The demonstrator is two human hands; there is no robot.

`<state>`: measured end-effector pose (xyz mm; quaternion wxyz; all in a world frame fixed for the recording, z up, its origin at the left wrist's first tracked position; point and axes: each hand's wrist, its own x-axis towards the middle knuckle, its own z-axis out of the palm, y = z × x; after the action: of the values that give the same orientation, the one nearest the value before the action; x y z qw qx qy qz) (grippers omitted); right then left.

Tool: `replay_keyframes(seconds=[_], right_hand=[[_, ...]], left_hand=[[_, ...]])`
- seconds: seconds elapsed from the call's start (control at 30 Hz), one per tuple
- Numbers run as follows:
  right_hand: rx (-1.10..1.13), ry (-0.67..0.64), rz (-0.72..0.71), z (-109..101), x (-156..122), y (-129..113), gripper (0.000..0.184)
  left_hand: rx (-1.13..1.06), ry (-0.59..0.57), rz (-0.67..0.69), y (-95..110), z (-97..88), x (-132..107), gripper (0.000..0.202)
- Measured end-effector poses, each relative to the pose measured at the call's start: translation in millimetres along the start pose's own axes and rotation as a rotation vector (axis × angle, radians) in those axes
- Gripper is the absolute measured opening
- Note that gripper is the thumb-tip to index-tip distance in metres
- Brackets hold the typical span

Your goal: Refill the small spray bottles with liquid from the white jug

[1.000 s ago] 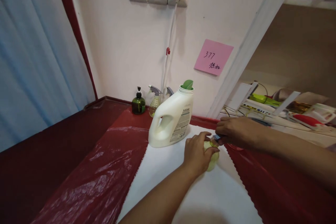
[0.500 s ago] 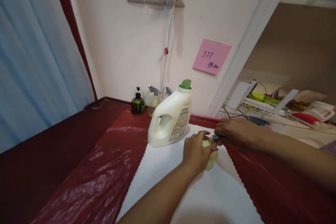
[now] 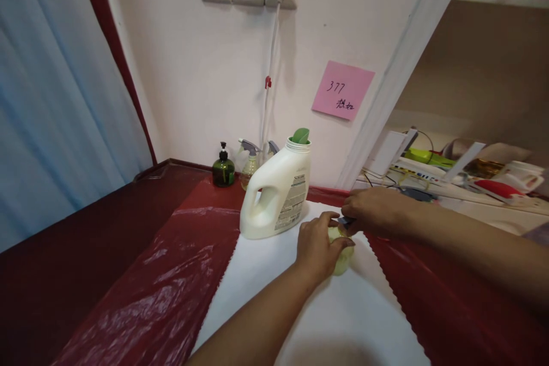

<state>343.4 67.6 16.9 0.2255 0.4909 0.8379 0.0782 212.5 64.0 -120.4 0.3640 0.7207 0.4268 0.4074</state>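
My left hand (image 3: 317,246) is wrapped round a small pale yellow-green bottle (image 3: 344,260) that rests on a white cloth (image 3: 343,314). My right hand (image 3: 375,211) is closed at the top of that bottle, pinching a small grey-blue piece (image 3: 343,220) there. Most of the bottle is hidden by my left fingers. Just to the left, a white detergent jug (image 3: 277,194) with a handle and a green pour spout stands on the cloth's far edge.
Red plastic sheeting (image 3: 163,274) covers the dark red table. A green pump bottle (image 3: 223,170) and a spray bottle (image 3: 249,163) stand by the wall. A pink note (image 3: 342,90) hangs on the wall. A cluttered shelf (image 3: 450,166) is at the right.
Both hands stay on the small bottle in the same grip. The view has shifted slightly, so everything sits a little lower-left to upper-left in the picture.
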Motion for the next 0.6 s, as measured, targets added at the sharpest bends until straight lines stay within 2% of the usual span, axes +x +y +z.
replay_keyframes(seconds=[0.17,0.3,0.43,0.6], right_hand=[[-0.006,0.009,0.000,0,1,-1,0.012],[0.020,0.020,0.022,2,-3,-2,0.008],[0.025,0.051,0.020,2,-4,-3,0.009],[0.020,0.040,0.049,1,-5,-2,0.009]], left_hand=[[0.066,-0.009,0.035,5,-0.9,-1,0.031],[0.110,-0.008,0.052,11,1.2,-1,0.029],[0.144,0.048,0.026,15,6.6,1,0.033],[0.142,0.074,0.025,11,9.5,5,0.025]])
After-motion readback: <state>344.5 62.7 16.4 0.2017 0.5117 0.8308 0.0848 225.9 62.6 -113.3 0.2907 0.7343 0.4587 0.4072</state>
